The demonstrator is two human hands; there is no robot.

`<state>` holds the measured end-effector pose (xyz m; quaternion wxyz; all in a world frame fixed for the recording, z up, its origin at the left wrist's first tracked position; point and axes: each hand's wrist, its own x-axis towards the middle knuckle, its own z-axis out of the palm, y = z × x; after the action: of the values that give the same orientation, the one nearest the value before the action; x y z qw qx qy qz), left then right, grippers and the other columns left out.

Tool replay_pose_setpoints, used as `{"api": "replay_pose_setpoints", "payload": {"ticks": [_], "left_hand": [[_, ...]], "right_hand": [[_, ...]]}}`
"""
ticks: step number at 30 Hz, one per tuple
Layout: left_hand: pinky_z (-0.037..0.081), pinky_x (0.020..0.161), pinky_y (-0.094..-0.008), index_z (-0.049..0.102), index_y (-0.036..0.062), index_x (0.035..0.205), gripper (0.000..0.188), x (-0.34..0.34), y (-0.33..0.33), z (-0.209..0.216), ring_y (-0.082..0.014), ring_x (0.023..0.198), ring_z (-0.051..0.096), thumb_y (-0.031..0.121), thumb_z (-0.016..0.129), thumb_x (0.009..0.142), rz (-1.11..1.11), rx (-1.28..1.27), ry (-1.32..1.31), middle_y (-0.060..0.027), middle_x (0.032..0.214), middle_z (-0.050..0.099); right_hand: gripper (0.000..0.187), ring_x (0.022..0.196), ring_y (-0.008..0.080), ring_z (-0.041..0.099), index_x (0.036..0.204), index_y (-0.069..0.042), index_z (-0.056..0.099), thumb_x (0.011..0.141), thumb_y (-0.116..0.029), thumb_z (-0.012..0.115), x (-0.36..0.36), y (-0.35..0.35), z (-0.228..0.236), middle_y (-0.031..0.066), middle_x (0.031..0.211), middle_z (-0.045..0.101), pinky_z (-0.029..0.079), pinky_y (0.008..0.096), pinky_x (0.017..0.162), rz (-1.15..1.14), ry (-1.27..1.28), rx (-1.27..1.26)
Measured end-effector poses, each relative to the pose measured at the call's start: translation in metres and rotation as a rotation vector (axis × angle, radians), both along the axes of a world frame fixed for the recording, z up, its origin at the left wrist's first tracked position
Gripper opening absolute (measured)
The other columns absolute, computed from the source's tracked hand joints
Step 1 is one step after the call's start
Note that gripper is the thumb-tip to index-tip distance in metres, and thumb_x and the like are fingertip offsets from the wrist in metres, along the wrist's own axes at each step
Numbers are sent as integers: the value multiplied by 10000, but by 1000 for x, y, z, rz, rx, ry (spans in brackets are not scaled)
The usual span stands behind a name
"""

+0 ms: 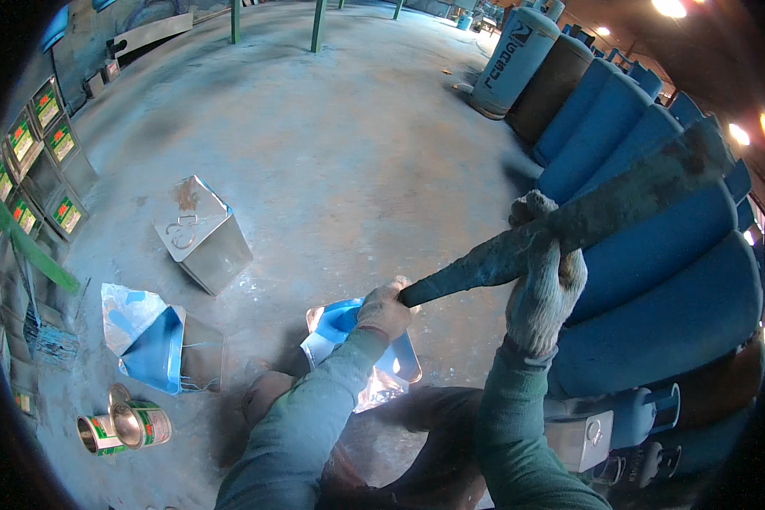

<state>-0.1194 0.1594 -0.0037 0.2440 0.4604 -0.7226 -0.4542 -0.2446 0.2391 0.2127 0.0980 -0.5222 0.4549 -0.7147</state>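
My right hand [540,293], in a pale knit work glove, is wrapped round a long, dark, paint-crusted paddle [493,259]. It widens toward its upper right end and slants down to a narrow end. That narrow end meets my left hand [387,312], gloved too and closed, over the mouth of an open square metal tin [410,361]. What the left fingers grip is hidden. Blue paint coats the inside of this tin, which stands between my legs. To the left is another cut-open tin [202,353] with a blue lining and a bent-back flap.
A closed square tin [217,253] with a ring handle sits on the paint-stained floor, left of centre. Two round cans [149,423] lie lower left. Labelled square tins [66,212] are stacked at the left. Blue gas cylinders [646,340] line the right side.
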Motion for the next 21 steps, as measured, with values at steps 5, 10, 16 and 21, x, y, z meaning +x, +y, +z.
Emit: {"api": "replay_pose_setpoints", "payload": {"ticks": [5,10,16,21], "left_hand": [[547,912,-434,670,101,1155,334,-26,18,-15,-364,1074,707,242,774,871,-29,19,226,-187,1076,732],[530,973,-438,666,87,1218,427,-38,46,-14,-368,1134,689,316,770,873,-167,153,-23,-182,1153,730],[535,983,-448,674,61,1229,478,-14,32,-7,-389,1144,680,356,778,868,-321,204,-322,-228,1166,719],[547,946,-467,694,66,1139,370,5,10,8,-400,1107,688,297,779,862,-95,130,-246,-232,1119,724]], "right_hand": [[369,984,209,706,1284,56,664,942,-49,573,11,10,4,175,1154,736,564,329,871,3,76,-8],[322,827,126,664,1273,45,669,1002,-119,614,-7,-4,5,103,1050,738,525,252,716,-60,-34,83],[312,840,108,619,1252,39,680,1046,-187,619,-27,-32,-9,82,1047,726,503,257,744,-69,-196,118],[341,1049,189,668,1297,-10,675,1060,-250,631,-23,-24,-15,101,1179,714,529,341,917,16,-172,144]]}}
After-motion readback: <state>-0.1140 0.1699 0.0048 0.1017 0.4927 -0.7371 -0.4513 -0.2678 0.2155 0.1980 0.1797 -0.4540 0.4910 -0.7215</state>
